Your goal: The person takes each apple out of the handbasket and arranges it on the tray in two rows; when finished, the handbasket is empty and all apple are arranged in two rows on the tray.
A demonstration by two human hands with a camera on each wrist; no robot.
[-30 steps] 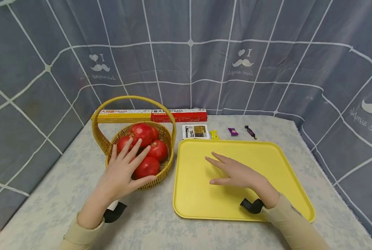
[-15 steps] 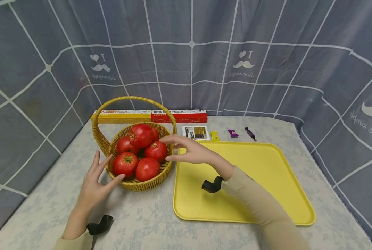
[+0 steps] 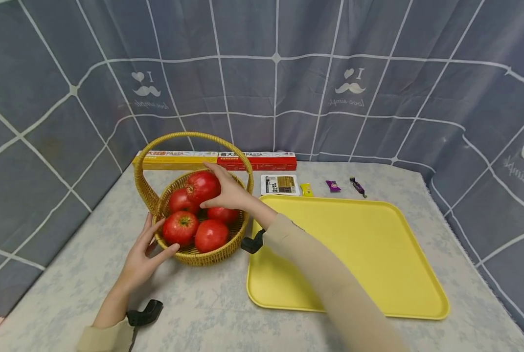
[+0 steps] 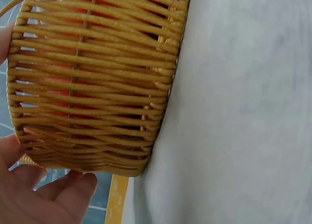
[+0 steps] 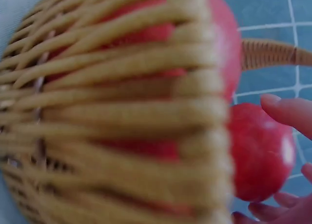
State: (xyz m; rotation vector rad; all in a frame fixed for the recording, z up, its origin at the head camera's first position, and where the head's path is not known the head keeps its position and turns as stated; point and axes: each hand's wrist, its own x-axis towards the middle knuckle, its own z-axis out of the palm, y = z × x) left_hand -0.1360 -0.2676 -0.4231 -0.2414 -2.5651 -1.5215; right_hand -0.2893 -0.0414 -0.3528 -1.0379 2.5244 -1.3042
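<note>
Several red pomegranates (image 3: pixel 211 235) lie in a yellow woven basket (image 3: pixel 204 258) with a tall arched handle. My right hand (image 3: pixel 228 191) has reached over the basket's right side and curls its fingers and thumb round the topmost pomegranate (image 3: pixel 202 187), which sits at the back of the pile. The same pomegranate (image 5: pixel 258 153) shows past the blurred rim in the right wrist view. My left hand (image 3: pixel 140 261) rests at the basket's front left, with loosely spread fingers touching the rim; some of its fingertips show past the wickerwork (image 4: pixel 92 87) in the left wrist view.
A yellow tray (image 3: pixel 350 254) lies right of the basket, partly under my right forearm. Behind stand a yellow pasta box (image 3: pixel 173 160) and a red one (image 3: pixel 262 161). A flat packet (image 3: pixel 281 185), a yellow sweet (image 3: pixel 306 189) and two purple sweets (image 3: pixel 332 186) lie past the tray.
My right hand has moved left from over the tray to the top pomegranate. My left hand has drawn back from above the fruit to the basket's front left rim.
</note>
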